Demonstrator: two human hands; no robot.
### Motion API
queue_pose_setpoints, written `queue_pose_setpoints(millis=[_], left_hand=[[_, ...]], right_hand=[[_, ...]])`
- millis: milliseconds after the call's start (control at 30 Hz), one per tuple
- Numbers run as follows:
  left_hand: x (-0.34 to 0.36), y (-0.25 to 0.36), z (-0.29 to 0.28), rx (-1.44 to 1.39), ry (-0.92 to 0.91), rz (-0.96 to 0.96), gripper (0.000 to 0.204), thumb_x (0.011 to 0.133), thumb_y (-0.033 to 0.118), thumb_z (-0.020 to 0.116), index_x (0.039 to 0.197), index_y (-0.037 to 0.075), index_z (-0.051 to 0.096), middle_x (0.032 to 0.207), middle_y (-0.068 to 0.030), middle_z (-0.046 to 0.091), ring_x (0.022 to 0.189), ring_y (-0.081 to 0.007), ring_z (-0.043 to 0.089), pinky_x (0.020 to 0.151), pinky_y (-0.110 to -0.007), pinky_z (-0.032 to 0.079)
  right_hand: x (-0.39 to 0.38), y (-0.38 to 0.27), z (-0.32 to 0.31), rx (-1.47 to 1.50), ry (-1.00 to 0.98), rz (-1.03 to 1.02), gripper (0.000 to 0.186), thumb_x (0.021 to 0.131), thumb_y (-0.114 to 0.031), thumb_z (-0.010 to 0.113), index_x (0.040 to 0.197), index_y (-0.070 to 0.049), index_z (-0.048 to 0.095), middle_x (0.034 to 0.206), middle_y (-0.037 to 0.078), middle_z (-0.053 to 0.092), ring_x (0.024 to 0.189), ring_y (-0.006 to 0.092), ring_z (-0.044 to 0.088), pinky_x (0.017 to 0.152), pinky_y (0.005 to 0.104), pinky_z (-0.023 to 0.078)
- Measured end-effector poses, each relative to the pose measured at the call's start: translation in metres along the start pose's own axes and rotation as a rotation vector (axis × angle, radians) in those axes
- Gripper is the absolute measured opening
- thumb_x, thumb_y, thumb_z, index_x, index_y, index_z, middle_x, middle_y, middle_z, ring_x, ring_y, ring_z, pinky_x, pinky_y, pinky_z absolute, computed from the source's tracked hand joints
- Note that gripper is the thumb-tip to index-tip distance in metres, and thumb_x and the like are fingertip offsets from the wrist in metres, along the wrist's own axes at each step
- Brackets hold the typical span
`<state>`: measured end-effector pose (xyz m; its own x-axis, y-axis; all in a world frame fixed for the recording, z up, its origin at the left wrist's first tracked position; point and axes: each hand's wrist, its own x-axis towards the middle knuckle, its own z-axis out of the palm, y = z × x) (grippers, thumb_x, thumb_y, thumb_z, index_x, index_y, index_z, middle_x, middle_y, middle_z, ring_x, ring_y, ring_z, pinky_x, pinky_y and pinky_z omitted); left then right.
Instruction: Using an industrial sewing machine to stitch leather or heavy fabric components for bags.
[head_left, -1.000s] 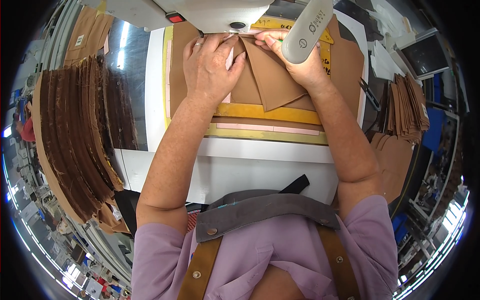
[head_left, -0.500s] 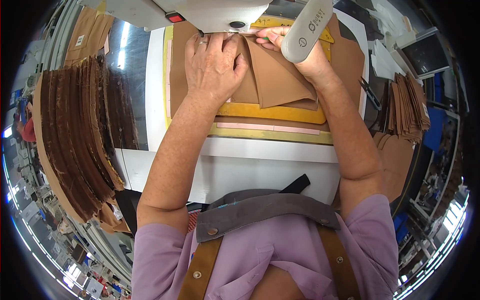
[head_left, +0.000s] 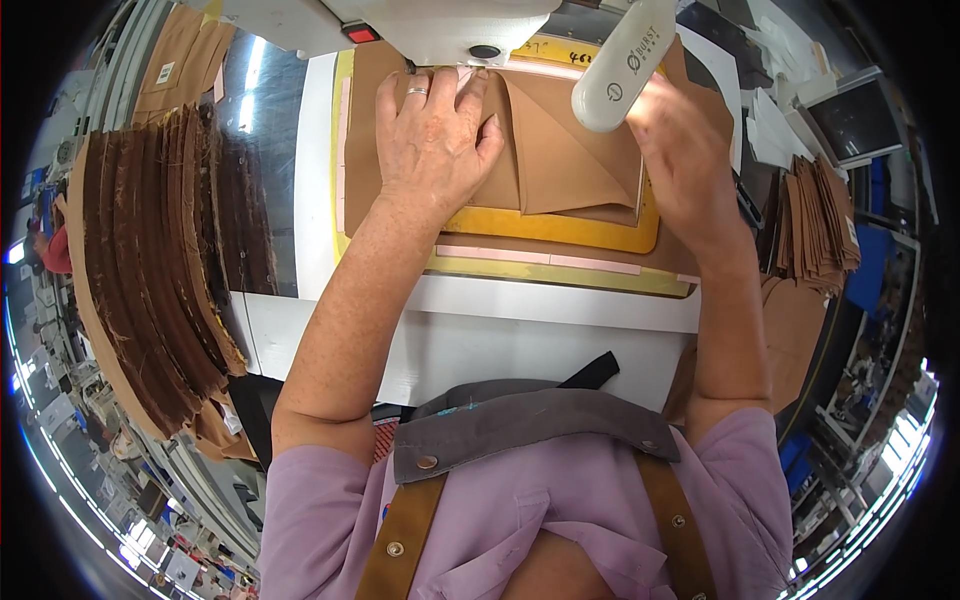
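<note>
My left hand [head_left: 440, 145] lies with its fingers stretched forward on a brown fabric piece [head_left: 497, 185], its fingertips just under the sewing machine head [head_left: 440, 35]. A ring shows on one finger. To its right, a corner of brown fabric is folded over into a triangular flap [head_left: 570, 160]. A yellow template frame [head_left: 560, 229] surrounds this fabric. Over at the right edge of the frame is my right hand [head_left: 690, 165], smeared by motion and brightly lit. Its fingertips are partly behind the grey lamp head [head_left: 625, 65], so their grip is unclear.
A thick stack of dark brown fabric pieces [head_left: 150, 260] stands at the left. Smaller brown pieces [head_left: 815, 225] are bundled at the right, near a dark-handled tool [head_left: 748, 203]. A monitor [head_left: 852, 110] sits at the far right. The machine carries a red switch [head_left: 360, 34].
My right hand has moved from the fabric's far edge, near the machine head, to the right and nearer me. My left hand stays on the fabric. The view has shifted slightly.
</note>
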<state>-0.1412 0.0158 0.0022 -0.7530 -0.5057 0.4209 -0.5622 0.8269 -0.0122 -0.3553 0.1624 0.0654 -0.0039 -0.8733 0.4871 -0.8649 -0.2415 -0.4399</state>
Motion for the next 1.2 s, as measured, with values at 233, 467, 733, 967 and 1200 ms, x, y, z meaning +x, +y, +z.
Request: queue_pose_setpoints(millis=[233, 467, 733, 967, 1200], left_hand=[[0.002, 0.004, 0.000, -0.007, -0.002, -0.002, 0.044, 0.086, 0.037, 0.070, 0.123, 0.013, 0.072, 0.119, -0.0061, 0.063, 0.116, -0.0226, 0.058, 0.110, -0.053, 0.037], [0.002, 0.001, -0.001, 0.018, 0.012, 0.011, 0.043, 0.085, 0.036, 0.071, 0.122, 0.012, 0.072, 0.119, -0.0060, 0.062, 0.116, -0.0222, 0.058, 0.109, -0.053, 0.037], [0.000, 0.000, 0.000, -0.016, 0.036, 0.008, 0.045, 0.083, 0.032, 0.073, 0.125, 0.017, 0.071, 0.112, -0.0054, 0.061, 0.112, -0.0230, 0.058, 0.105, -0.051, 0.040], [0.003, 0.000, -0.001, -0.004, 0.018, 0.004, 0.043, 0.084, 0.031, 0.072, 0.124, 0.017, 0.072, 0.112, -0.0053, 0.062, 0.112, -0.0221, 0.059, 0.106, -0.051, 0.040], [0.002, 0.005, 0.002, 0.019, 0.034, -0.012, 0.041, 0.084, 0.029, 0.071, 0.124, 0.017, 0.072, 0.113, -0.0053, 0.062, 0.113, -0.0223, 0.059, 0.106, -0.051, 0.040]], right_hand=[[-0.012, -0.044, 0.021, -0.184, -0.250, -0.192, 0.031, 0.084, -0.027, 0.074, 0.111, -0.012, 0.071, 0.088, 0.001, 0.062, 0.076, 0.0180, 0.060, 0.067, 0.0347, 0.044], [0.022, -0.023, 0.042, -0.383, -0.163, -0.287, 0.052, 0.078, -0.053, 0.079, 0.108, -0.010, 0.071, 0.086, 0.005, 0.068, 0.078, 0.0225, 0.068, 0.072, 0.0361, 0.053], [0.026, -0.005, 0.041, -0.320, -0.229, -0.385, 0.045, 0.085, -0.050, 0.074, 0.110, -0.013, 0.070, 0.084, 0.005, 0.069, 0.079, 0.0256, 0.071, 0.076, 0.0406, 0.057], [0.046, 0.017, 0.029, -0.369, -0.263, -0.280, 0.034, 0.089, -0.045, 0.070, 0.095, -0.012, 0.075, 0.075, 0.008, 0.070, 0.071, 0.0285, 0.070, 0.064, 0.0415, 0.056], [0.029, 0.051, -0.005, -0.413, -0.196, -0.154, 0.027, 0.088, -0.037, 0.073, 0.099, -0.013, 0.074, 0.076, 0.009, 0.070, 0.062, 0.0304, 0.067, 0.059, 0.0417, 0.054]])
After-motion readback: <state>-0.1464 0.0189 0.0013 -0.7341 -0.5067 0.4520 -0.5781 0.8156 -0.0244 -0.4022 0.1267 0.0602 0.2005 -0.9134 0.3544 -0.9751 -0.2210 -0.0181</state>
